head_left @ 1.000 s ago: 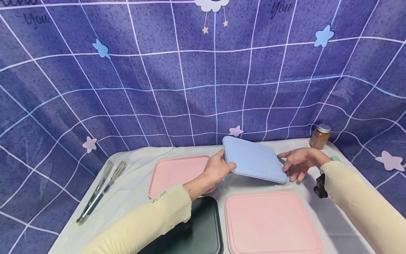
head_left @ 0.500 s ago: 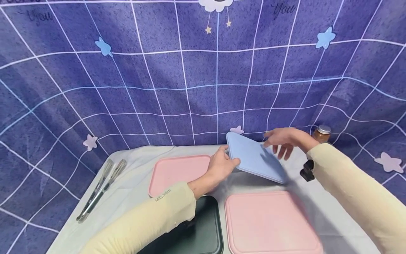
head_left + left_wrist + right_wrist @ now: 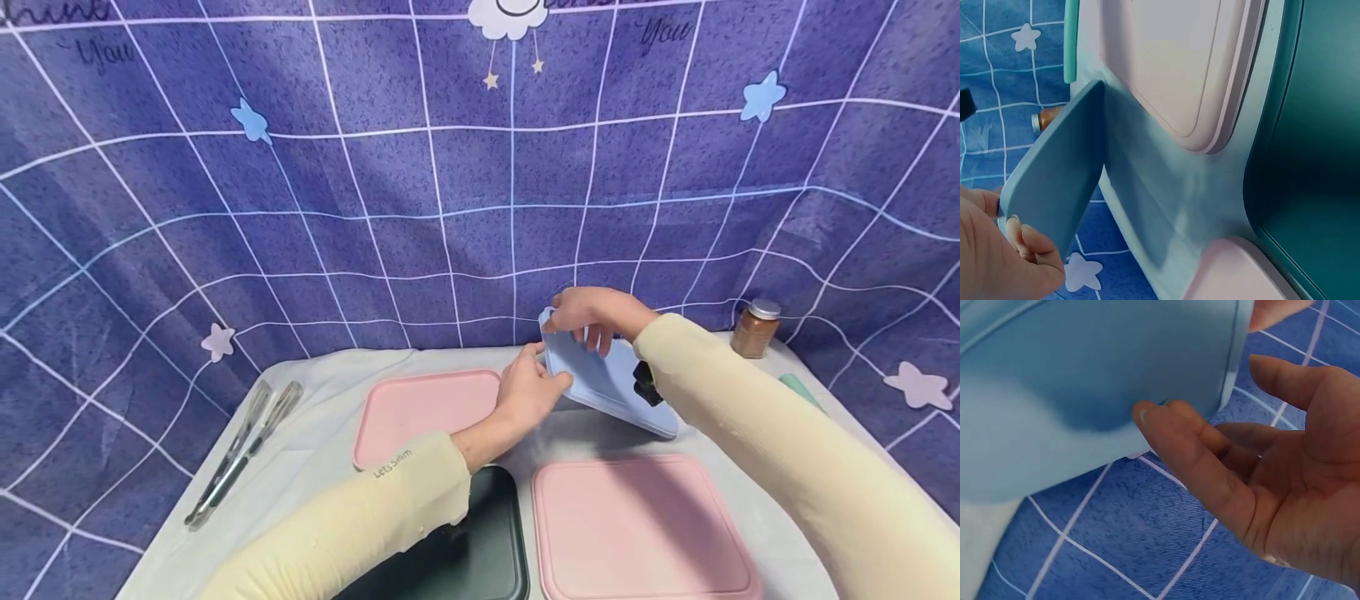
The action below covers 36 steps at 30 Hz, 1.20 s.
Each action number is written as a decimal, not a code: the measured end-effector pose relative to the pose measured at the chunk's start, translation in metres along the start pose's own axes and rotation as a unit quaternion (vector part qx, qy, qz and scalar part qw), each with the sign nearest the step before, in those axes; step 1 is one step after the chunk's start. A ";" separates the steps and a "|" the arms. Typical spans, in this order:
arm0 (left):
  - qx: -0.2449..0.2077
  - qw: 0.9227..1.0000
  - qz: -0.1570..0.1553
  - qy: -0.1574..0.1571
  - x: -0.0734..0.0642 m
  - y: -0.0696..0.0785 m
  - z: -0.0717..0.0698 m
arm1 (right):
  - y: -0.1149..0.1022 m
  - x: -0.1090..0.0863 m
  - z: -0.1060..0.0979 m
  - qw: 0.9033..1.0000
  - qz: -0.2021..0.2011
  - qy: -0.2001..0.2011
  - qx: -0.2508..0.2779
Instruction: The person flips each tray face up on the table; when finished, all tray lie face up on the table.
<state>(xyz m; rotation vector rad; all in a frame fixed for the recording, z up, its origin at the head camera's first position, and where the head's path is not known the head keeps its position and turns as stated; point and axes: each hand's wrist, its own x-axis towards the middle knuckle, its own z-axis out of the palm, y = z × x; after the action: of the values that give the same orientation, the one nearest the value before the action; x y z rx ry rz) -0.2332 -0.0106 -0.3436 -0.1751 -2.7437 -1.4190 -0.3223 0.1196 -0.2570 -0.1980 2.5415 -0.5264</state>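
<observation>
A light-blue rectangular board (image 3: 600,371) is propped at a tilt at the back of the table, its lower right corner near the cloth. My left hand (image 3: 525,387) pinches its left edge, with thumb on the front; the left wrist view shows this hand (image 3: 1007,250) at the board's end (image 3: 1057,169). My right hand (image 3: 596,317) is at the upper left corner, over the top edge. In the right wrist view the fingers of that hand (image 3: 1254,469) are loosely bent, with thumb apart. Their tips are at the board's face (image 3: 1116,369); whether they touch is unclear.
Pink rectangular boards lie at the back left (image 3: 427,412) and front right (image 3: 645,529), beside a dark green one (image 3: 487,542). Metal tongs (image 3: 240,454) are at far left. A brown jar (image 3: 756,329) and a green item (image 3: 801,390) are at right. A patterned curtain (image 3: 465,167) hangs behind.
My right hand has moved left along the blue board, from its right edge to its upper left corner. The board has tipped up slightly more; my left hand keeps its hold.
</observation>
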 end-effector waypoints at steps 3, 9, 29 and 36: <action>0.000 1.000 0.004 0.003 0.000 0.001 0.001 | -0.008 0.003 0.000 0.999 0.008 0.009 -0.040; 0.010 1.000 0.011 0.012 0.000 0.003 0.001 | -0.018 0.008 0.002 0.995 0.034 0.024 -0.089; 0.000 0.999 0.037 0.040 -0.002 0.007 0.004 | -0.031 0.012 0.010 0.986 0.075 0.102 -0.108; -0.037 0.998 0.048 0.029 -0.006 0.005 0.004 | -0.033 0.012 0.010 0.986 0.070 0.101 -0.109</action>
<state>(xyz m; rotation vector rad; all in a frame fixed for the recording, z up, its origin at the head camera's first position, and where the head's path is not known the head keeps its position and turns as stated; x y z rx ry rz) -0.2266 -0.0046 -0.3423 -0.2611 -2.6004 -1.4778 -0.3264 0.0835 -0.2568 -0.0443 2.7853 -0.2222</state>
